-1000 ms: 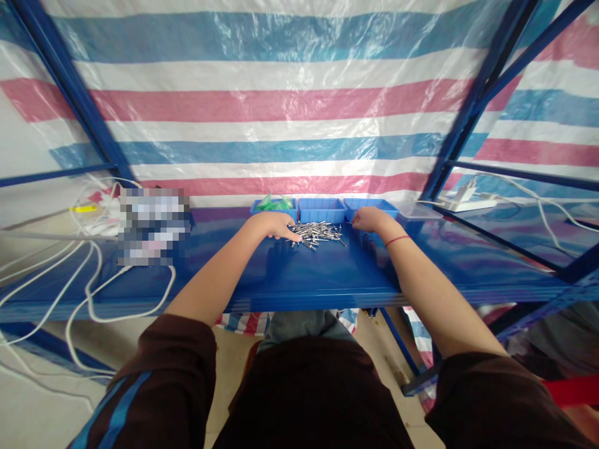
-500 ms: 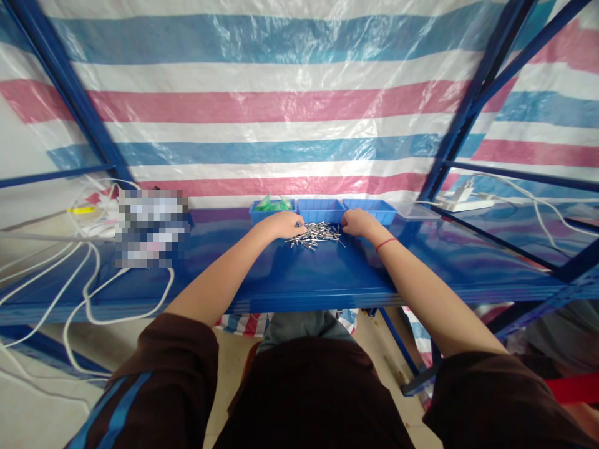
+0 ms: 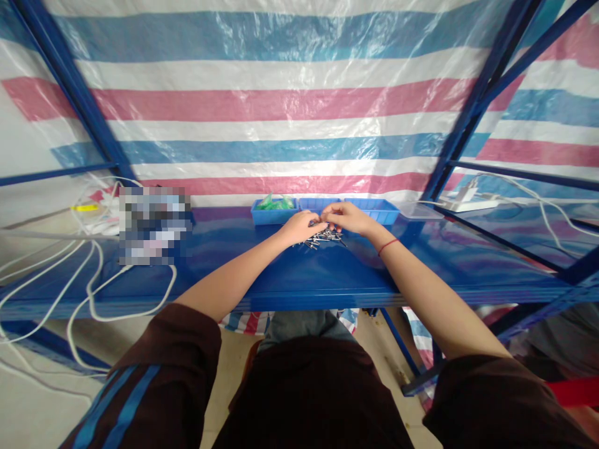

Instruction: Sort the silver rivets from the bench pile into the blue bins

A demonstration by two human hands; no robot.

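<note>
My left hand (image 3: 299,226) and my right hand (image 3: 345,217) meet fingertip to fingertip over a small pile of silvery metal pins (image 3: 322,237) on the blue shelf (image 3: 290,274). Both hands are pinched closed at the point where they touch; what sits between the fingers is too small to make out. A red string circles my right wrist. Behind the hands stands a row of three blue trays: the left tray (image 3: 274,214) holds green pieces, the middle tray (image 3: 312,204) is partly hidden, and the right tray (image 3: 374,209) is beside my right hand.
A clear plastic box (image 3: 418,211) stands right of the trays. A blurred object (image 3: 153,223) and white cables (image 3: 88,274) lie on the left of the shelf. A power strip with cords (image 3: 468,201) rests at the right. A striped tarp (image 3: 281,106) backs the shelf.
Both hands have come inward from the two sides of the pin pile and now meet above it, fingertips together. The pile is partly covered by them.
</note>
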